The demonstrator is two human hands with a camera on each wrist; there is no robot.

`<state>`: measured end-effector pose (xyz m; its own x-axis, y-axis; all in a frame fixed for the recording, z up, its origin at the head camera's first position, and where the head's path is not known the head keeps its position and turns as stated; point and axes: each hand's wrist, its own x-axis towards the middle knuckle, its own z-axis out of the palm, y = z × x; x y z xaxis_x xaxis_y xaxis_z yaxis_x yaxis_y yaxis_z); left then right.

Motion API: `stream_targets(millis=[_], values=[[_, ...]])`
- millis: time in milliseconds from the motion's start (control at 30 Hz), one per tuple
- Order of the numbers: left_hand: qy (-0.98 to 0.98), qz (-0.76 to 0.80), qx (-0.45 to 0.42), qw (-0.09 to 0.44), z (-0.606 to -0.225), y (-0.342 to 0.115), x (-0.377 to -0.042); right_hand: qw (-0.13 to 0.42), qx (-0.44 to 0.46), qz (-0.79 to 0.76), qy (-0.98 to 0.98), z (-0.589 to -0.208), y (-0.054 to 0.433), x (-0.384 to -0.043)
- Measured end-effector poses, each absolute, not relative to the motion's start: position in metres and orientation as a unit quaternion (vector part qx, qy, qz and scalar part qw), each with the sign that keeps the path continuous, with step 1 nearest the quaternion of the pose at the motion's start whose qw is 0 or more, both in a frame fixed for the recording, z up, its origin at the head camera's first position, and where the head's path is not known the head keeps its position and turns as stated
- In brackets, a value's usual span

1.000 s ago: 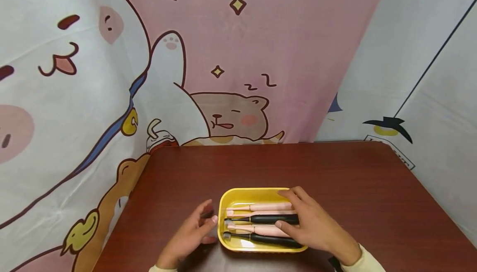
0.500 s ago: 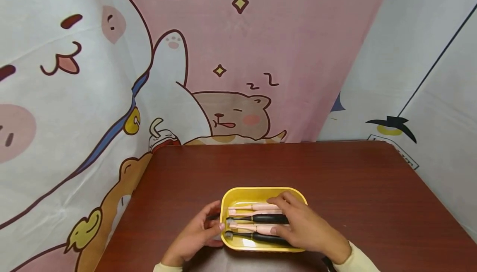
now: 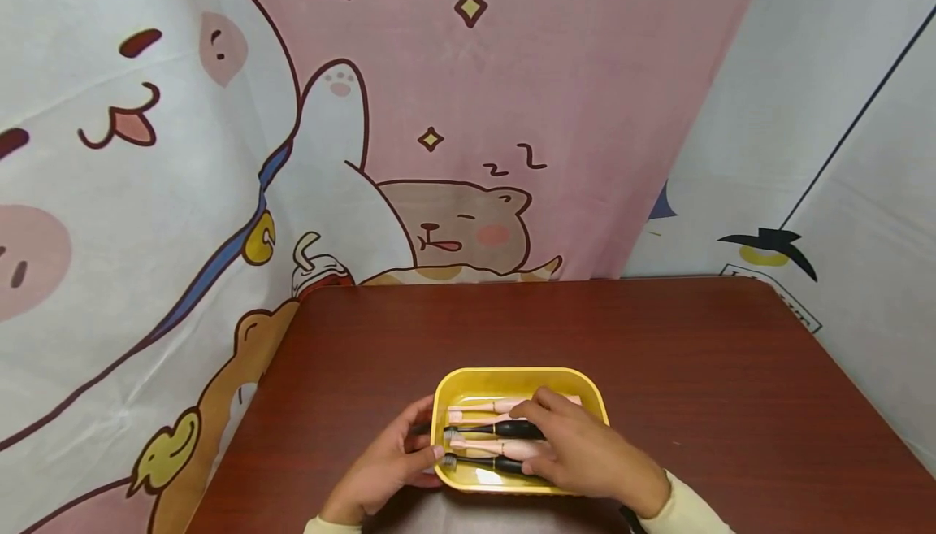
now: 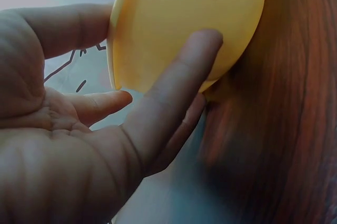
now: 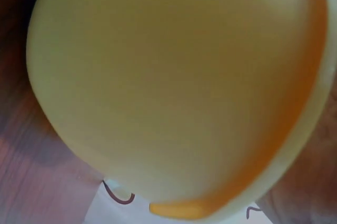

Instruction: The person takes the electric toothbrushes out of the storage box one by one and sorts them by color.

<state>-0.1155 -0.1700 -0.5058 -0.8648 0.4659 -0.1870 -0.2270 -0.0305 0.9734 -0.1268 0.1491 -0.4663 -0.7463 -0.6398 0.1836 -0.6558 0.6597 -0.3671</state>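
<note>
Several electric toothbrushes lie side by side in a yellow tray [image 3: 537, 373], their heads toward its left end. Among them are a near black toothbrush [image 3: 475, 429], a front black toothbrush [image 3: 486, 462] and pink ones, such as the pink toothbrush [image 3: 486, 445] between the two. My right hand [image 3: 585, 449] reaches over the tray's right side, fingers and thumb spread across the handles and hiding their ends. At the left end, my left hand [image 3: 391, 457] touches the tray with thumb at the rim and a fairly straight finger [image 4: 176, 87] along the outer wall.
The tray stands on a dark red-brown table [image 3: 541, 323], near its front side. Behind and to the left hangs a cartoon-printed cloth [image 3: 570, 71]. Only the tray's outer end wall [image 5: 168, 77] fills the right wrist view; the hand is out of it.
My right hand has slid left over the handles, from the tray's right end toward its middle. My left hand has come right, up against the tray's left end.
</note>
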Motion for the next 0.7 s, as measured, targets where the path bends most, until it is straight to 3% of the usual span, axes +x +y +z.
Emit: stream_targets(millis=[700], values=[[0.646,0.718,0.085,0.246,-0.503,-0.169,-0.115,-0.020,0.384,0.140,-0.912,-0.463,0.132,-0.129]])
